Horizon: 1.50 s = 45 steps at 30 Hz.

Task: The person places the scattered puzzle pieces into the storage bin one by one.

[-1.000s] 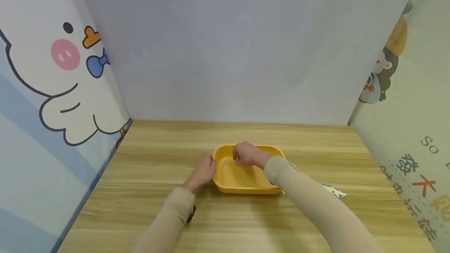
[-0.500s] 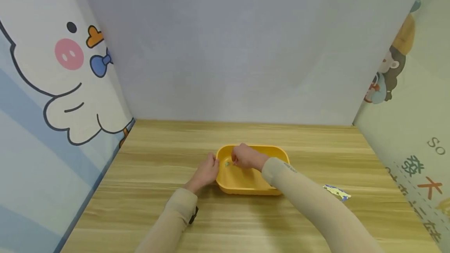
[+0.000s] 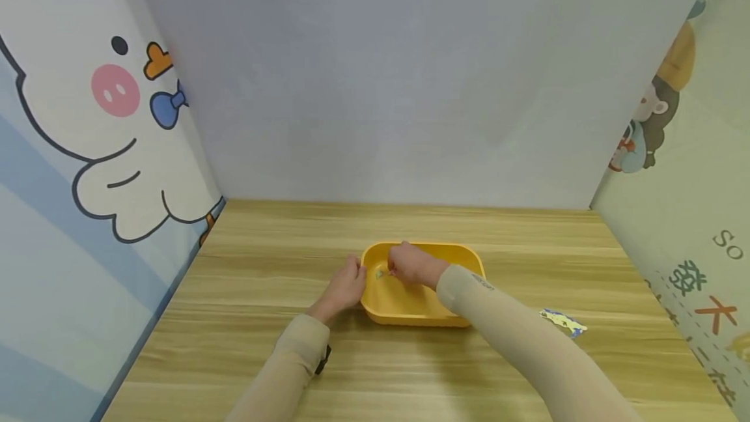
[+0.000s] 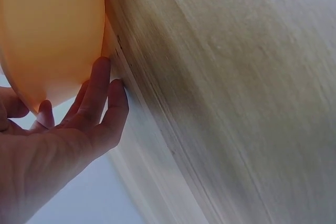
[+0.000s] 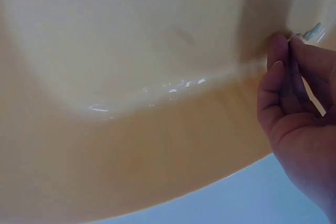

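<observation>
A yellow plastic basin [image 3: 410,320] stands on the wooden table in front of me. My left hand [image 3: 346,284] grips its left end, thumb at the rim and fingers against the outer wall, as the left wrist view shows. Inside the basin, my right hand [image 3: 413,264] reaches low toward the left end. Its thumb and fingertips pinch a small pale pinkish piece [image 3: 391,272], mostly hidden by the fingers; I cannot tell what it is. Just beyond those fingertips lies a small greenish piece [image 5: 313,31] on the basin floor.
A flat, pale yellow and blue wrapper-like piece [image 3: 564,322] lies on the table [image 3: 263,246] to the right of the basin, beside my right sleeve [image 3: 521,337]. A grey wall [image 3: 381,83] rises at the table's far edge, with printed panels on both sides.
The view has shifted slightly, so the whole scene sits a little further right. My left hand keeps its hold on the basin; my right hand stays low inside it, with only small finger movements.
</observation>
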### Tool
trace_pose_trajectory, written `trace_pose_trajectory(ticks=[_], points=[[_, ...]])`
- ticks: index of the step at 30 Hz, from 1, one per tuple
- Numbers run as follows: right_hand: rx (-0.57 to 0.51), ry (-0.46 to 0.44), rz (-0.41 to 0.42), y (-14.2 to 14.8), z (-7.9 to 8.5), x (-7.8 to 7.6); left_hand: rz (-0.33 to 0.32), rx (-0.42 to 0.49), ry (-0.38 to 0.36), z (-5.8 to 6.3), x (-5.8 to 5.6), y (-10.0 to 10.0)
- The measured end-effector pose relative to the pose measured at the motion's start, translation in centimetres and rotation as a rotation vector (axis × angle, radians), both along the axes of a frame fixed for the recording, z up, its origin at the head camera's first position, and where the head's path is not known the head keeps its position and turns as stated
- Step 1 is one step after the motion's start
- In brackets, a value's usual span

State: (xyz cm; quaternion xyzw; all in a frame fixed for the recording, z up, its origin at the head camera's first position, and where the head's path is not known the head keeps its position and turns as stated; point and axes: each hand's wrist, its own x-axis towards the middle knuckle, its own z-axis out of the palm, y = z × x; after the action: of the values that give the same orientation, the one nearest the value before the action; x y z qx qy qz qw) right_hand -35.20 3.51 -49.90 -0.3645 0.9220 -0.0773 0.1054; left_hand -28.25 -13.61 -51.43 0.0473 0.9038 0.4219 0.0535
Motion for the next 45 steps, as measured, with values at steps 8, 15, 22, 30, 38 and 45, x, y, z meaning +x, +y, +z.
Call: trace_pose_trajectory(ticks=[8,15,22,30,38,45], points=[[0.000,-0.032,-0.030,0.4,0.4,0.3,-0.017,0.002,0.005,-0.1,-0.1,0.3],[-0.024,-0.033,-0.063,0.9,1.3,0.2,-0.004,-0.004,0.011,-0.3,-0.1,0.1],[-0.102,0.014,-0.063,3.1,3.2,0.3,-0.007,-0.012,0.025,-0.2,0.1,0.2],[-0.177,0.059,-0.118,7.8,5.8,0.2,0.004,-0.013,0.014,-0.2,0.1,0.2],[-0.222,0.117,-0.230,13.9,5.2,0.2,0.011,0.001,-0.028,-0.2,0.0,0.1],[-0.157,0.133,-0.273,18.0,4.6,0.5,0.015,0.036,-0.076,-0.1,-0.1,0.2]])
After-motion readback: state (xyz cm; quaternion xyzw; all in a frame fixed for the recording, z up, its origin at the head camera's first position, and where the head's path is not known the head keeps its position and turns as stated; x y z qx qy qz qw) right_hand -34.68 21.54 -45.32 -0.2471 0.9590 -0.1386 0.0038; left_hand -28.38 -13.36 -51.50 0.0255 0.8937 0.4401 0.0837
